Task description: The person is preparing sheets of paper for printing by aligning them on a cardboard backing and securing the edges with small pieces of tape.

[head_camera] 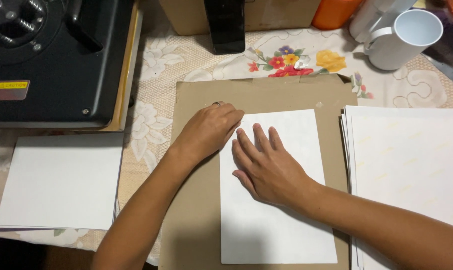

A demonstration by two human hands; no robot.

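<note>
The right hand lay flat on a white sheet — its grip open, holding nothing. The left hand pressed the sheet's upper-left edge, fingers curled, on brown cardboard.

Two hands, two white mugs

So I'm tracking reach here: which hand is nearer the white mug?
Right. The right hand lies flat on the white sheet, below-left of the mug; the left hand sits farther left.
</note>
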